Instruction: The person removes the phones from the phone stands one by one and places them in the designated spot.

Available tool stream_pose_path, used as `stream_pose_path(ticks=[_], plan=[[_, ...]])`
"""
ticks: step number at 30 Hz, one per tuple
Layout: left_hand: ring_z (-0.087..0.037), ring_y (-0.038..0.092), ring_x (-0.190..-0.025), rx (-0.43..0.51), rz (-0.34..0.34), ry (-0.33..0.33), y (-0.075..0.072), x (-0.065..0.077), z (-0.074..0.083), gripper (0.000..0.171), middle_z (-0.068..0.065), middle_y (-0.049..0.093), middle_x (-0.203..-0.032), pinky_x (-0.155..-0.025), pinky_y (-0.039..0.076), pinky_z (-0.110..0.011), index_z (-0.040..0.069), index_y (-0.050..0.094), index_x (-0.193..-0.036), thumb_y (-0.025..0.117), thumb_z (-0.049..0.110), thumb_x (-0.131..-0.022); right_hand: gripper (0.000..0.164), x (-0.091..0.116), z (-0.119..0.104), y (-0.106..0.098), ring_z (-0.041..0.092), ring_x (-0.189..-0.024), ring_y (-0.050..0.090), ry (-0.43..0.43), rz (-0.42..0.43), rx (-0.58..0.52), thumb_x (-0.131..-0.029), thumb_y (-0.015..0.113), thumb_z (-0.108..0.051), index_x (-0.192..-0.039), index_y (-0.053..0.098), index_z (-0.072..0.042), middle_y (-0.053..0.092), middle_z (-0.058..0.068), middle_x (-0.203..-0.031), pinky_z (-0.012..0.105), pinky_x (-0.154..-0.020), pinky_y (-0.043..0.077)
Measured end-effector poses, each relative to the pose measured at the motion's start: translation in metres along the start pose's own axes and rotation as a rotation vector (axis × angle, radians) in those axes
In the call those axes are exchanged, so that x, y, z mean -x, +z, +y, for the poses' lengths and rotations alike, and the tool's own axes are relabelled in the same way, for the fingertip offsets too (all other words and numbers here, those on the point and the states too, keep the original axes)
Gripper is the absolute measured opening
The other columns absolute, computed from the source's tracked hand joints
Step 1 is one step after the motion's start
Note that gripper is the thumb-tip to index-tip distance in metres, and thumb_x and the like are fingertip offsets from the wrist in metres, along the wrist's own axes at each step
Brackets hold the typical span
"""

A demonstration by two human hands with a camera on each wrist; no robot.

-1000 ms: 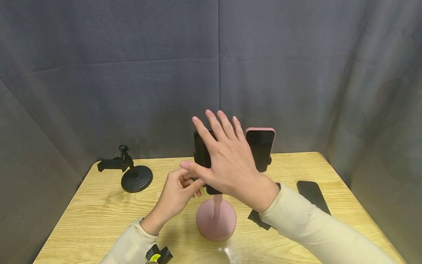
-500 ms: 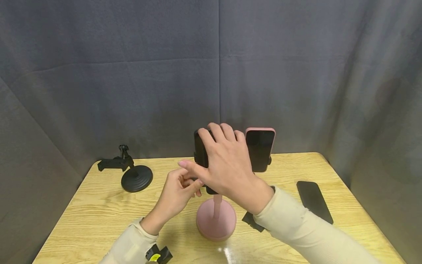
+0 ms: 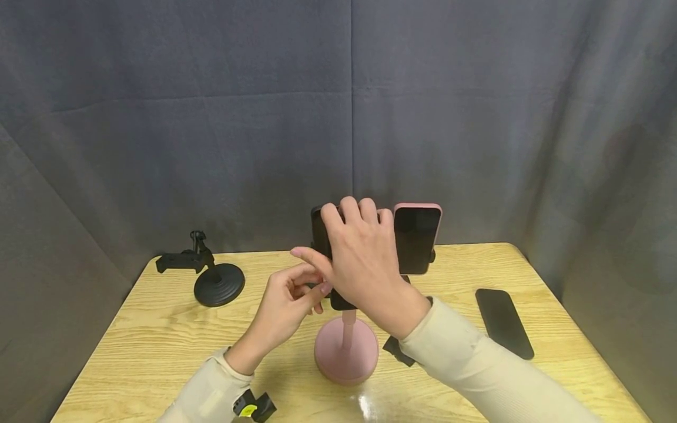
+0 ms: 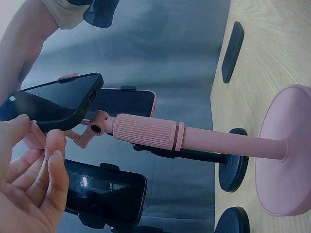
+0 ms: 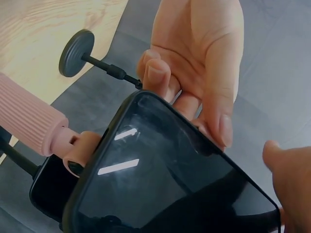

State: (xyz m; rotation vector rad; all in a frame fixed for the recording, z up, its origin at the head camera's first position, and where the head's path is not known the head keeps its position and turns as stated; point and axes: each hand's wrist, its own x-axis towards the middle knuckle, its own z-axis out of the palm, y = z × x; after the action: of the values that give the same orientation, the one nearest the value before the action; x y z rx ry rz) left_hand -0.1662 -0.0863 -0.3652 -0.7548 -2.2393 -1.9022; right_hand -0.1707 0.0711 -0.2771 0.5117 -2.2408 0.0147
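Observation:
A black-cased phone (image 4: 53, 99) sits tilted at the top of a pink phone stand (image 4: 146, 131), whose round base (image 3: 346, 352) rests on the table. My left hand (image 3: 282, 305) pinches the stand's pink clamp (image 4: 36, 137) between thumb and fingertips at the phone's edge. Across the phone's front lies my right hand (image 3: 365, 252), its fingers bent over the far edge and its thumb sticking out to the left. In the head view that hand hides most of the phone; only the lower end shows. The right wrist view has the dark screen up close.
Behind stand a pink-cased phone (image 3: 418, 238) and a black phone (image 4: 109, 191), both in black holders. A black stand (image 3: 219, 285) with a bare clamp is at the back left. Another phone (image 3: 505, 323) lies flat on the right. Grey curtains surround the wooden table (image 3: 158, 335).
The right hand's fingers, spread and straight a second ago, have bent down over the phone's far edge. The right forearm has shifted slightly left. The left hand has barely moved.

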Motion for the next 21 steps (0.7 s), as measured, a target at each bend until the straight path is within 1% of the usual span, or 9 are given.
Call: stream_pose_path(ticks=[4,8,9,12,16,21], plan=[[-0.009,0.064,-0.057,-0.002,0.003,-0.001,0.0013,-0.0008,0.0006,0.021,-0.022,0.074,-0.099,-0.059,0.059,-0.037,0.002,0.07,-0.115,0.069,0.005,-0.095,0.062,-0.0009,0.0007,0.0017,0.029,-0.079,0.05,0.006,0.01,-0.002,-0.087,0.062,-0.071,-0.101,0.06,-0.01,0.058,0.008,-0.089,0.041,-0.065,0.041],[-0.009,0.064,-0.058,-0.005,0.008,0.003,0.0029,-0.0007,0.0002,0.021,-0.022,0.073,-0.104,-0.059,0.06,-0.037,0.002,0.069,-0.115,0.069,0.006,-0.095,0.058,-0.0013,0.0008,0.0031,0.028,-0.078,0.05,0.019,0.015,-0.011,-0.086,0.068,-0.066,-0.097,0.059,-0.01,0.056,0.007,-0.086,0.041,-0.064,0.04],[-0.01,0.064,-0.057,-0.007,0.012,0.003,0.0034,-0.0008,0.0003,0.021,-0.021,0.072,-0.105,-0.059,0.06,-0.036,0.002,0.069,-0.115,0.07,0.006,-0.095,0.057,-0.0012,0.0007,0.0033,0.028,-0.078,0.05,0.023,0.015,-0.014,-0.085,0.069,-0.066,-0.096,0.059,-0.011,0.055,0.007,-0.086,0.042,-0.064,0.04],[-0.011,0.063,-0.056,-0.015,0.023,0.0,0.0047,-0.0008,0.001,0.021,-0.02,0.07,-0.106,-0.059,0.059,-0.036,0.003,0.069,-0.114,0.071,0.007,-0.094,0.055,-0.0013,0.0005,0.0043,0.028,-0.078,0.049,0.029,0.015,-0.022,-0.085,0.07,-0.064,-0.095,0.059,-0.011,0.055,0.007,-0.085,0.042,-0.064,0.04],[-0.01,0.062,-0.057,-0.029,0.035,-0.012,0.0057,-0.0008,0.0032,0.021,-0.017,0.066,-0.103,-0.059,0.058,-0.033,0.005,0.068,-0.114,0.072,0.008,-0.094,0.055,-0.0019,0.0002,0.0051,0.028,-0.078,0.049,0.032,0.014,-0.025,-0.084,0.07,-0.064,-0.095,0.059,-0.011,0.054,0.006,-0.085,0.042,-0.065,0.04],[-0.01,0.059,-0.056,-0.047,0.053,-0.031,0.0076,-0.0019,0.0044,0.017,-0.014,0.063,-0.099,-0.057,0.055,-0.026,0.004,0.068,-0.109,0.073,0.009,-0.093,0.056,-0.0021,0.0009,0.0055,0.028,-0.078,0.049,0.032,0.02,-0.02,-0.083,0.07,-0.065,-0.095,0.059,-0.011,0.054,0.006,-0.085,0.041,-0.065,0.039]])
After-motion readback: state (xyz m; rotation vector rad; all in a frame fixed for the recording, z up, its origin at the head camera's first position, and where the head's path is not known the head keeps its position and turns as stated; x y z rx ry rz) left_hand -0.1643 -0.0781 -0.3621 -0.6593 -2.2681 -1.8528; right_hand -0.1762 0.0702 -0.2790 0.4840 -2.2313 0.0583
